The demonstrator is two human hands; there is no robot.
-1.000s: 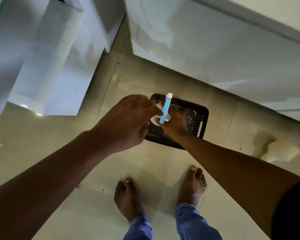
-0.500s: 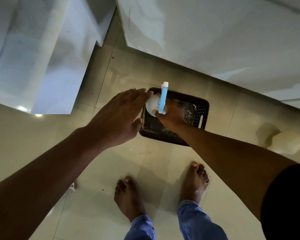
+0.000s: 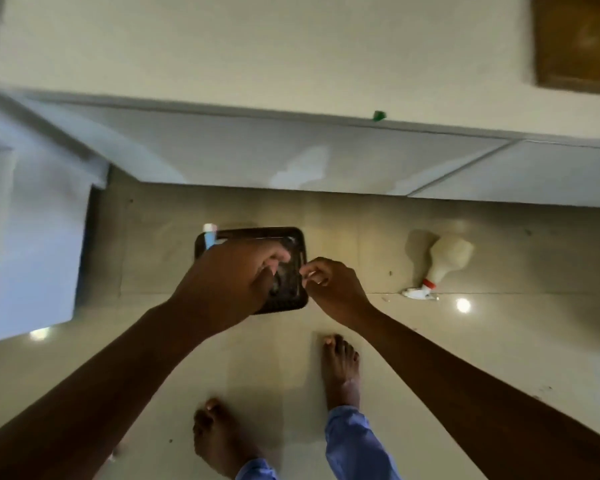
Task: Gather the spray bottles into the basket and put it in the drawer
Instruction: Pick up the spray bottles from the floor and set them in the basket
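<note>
A dark perforated basket (image 3: 257,231) sits on the tiled floor in front of my feet. A slim blue spray bottle (image 3: 209,234) with a white cap stands at the basket's far left corner, mostly hidden behind my left hand. My left hand (image 3: 229,282) hovers low over the basket with bent fingers; what it touches is hidden. My right hand (image 3: 329,285) is at the basket's right rim, fingers curled with thumb and forefinger pinched, nothing visible in it. A white spray bottle (image 3: 445,259) with a red collar lies on its side on the floor to the right.
White cabinet fronts (image 3: 257,154) run along the far side of the floor, and a pale open drawer or panel (image 3: 32,244) juts out at the left. My bare feet (image 3: 340,368) stand just behind the basket. A brown frame (image 3: 575,43) hangs at the top right.
My right hand has let go of the blue bottle and pulled back to the basket's right rim. My left hand has moved over the basket. The view has swung right, showing the white bottle.
</note>
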